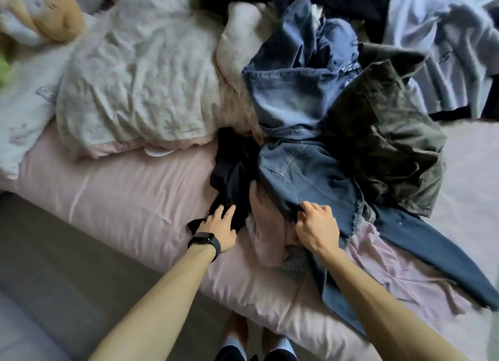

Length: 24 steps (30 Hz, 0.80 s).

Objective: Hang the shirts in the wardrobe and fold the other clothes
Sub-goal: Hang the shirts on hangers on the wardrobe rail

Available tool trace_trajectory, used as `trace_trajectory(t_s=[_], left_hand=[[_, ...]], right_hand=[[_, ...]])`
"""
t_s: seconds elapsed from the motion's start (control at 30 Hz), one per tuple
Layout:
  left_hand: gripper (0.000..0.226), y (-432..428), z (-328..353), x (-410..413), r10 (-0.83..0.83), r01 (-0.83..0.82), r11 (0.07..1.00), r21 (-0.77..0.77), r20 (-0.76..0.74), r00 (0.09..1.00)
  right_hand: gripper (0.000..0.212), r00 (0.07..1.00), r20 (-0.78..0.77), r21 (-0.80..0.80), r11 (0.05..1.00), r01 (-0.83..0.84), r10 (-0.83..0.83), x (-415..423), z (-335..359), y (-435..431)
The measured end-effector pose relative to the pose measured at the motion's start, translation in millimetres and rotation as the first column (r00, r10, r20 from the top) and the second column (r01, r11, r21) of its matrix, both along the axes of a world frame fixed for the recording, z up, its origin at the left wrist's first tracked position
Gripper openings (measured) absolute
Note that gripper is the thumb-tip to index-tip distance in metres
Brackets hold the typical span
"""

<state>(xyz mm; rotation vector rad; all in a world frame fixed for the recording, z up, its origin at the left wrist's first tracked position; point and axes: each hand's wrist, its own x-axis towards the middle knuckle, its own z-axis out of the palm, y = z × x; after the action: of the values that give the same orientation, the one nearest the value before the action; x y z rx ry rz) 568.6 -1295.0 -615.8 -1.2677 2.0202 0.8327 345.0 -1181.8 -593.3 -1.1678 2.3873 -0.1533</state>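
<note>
- Across the centre and right of the frame, a heap of clothes lies on a bed (121,187) with a pink sheet.
- At lower centre, the left hand (217,227) rests with fingers spread flat on a black garment (232,171); its grip is open, pressing rather than pinching. A dark watch (205,241) sits on that wrist and a thin ring on one finger.
- Just right of it, the right hand (316,225) has its grip closed on the edge of a blue denim garment (305,171), fingers curled into the fabric.
- Under that denim edge, a pink garment (266,225) shows between the two hands.
- A dark navy piece (432,255) stretches from the heap toward the lower right of the frame.
- Right of centre, an olive-green garment (388,133) lies on top of the pile, with lighter jeans (291,90) above the denim.
- Toward the upper right, pale blue cloth (445,36) is bunched.
- Over the upper left, a crumpled white duvet (135,77) covers the bed.
</note>
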Motion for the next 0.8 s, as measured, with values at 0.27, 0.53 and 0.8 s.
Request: trace_trajectory(t_s=[0.27, 0.53, 0.8], left_hand=[[0.095, -45.2, 161.4, -83.5, -0.051, -0.045, 0.966, -0.255, -0.356, 0.933], [0.084, -40.0, 296.4, -163.6, -0.523, 0.366, 0.844, -0.392, -0.452, 0.722], [0.028, 3.2, 361.0, -167.9, -0.377, 0.226, 0.922, -0.313, -0.602, 0.704]], right_hand=[[0.007, 0.97, 0.232, -0.425, 0.905, 0.034, 0.072, -51.4, 206.7, 2.0], [0.016, 0.938, 0.345, -0.612, 0.763, 0.206, 0.023, -72.6, 360.9, 48.2], [0.027, 0.916, 0.4, -0.722, 0.603, 0.34, -0.036, -125.2, 391.6, 96.2]])
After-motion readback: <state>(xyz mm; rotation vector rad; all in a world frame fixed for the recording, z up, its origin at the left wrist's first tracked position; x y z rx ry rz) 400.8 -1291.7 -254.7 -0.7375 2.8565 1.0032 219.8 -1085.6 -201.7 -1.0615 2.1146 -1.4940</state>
